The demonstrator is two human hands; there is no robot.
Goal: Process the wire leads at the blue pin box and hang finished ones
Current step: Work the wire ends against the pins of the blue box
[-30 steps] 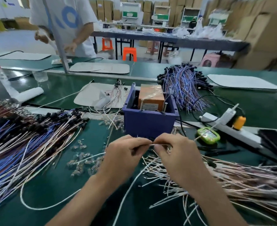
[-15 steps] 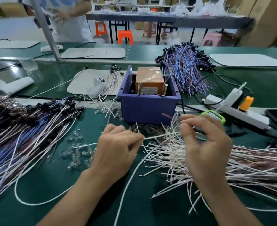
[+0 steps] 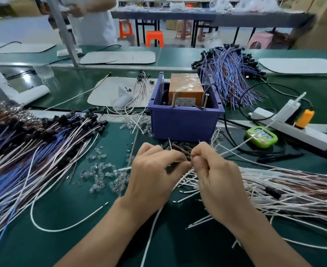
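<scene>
- Label (image 3: 185, 101), white, stood on the near face of an orange block (image 3: 186, 84) inside the blue box (image 3: 183, 124); its print was too small to read.
- Green timer (image 3: 261, 136) lay right of the box; its display digits were blurred.
- Two pins (image 3: 173, 98) stood upright at the box's near rim, one before each end of the block.
- Lead (image 3: 180, 148), brownish and thin, was held just in front of the box's near wall, spanning the gap between both hands' fingertips.
- Left hand (image 3: 155, 170): back up, fingers curled, thumb and fingertips pinching the lead's left part.
- Right hand (image 3: 216, 180): back up, fingers curled tight, pinching the lead's right end, knuckles close to the left hand's.
- Both forearms reached in from the bottom edge, converging above the green table (image 3: 66, 218).
- White lead pile (image 3: 274, 187) was fanned under and right of the right hand.
- Black-capped bundle (image 3: 33, 151) was spread at far left.
- Clear bulbs (image 3: 101, 176) were scattered left of the left hand.
- Blue-wire bundle (image 3: 230, 76) lay behind the box.
</scene>
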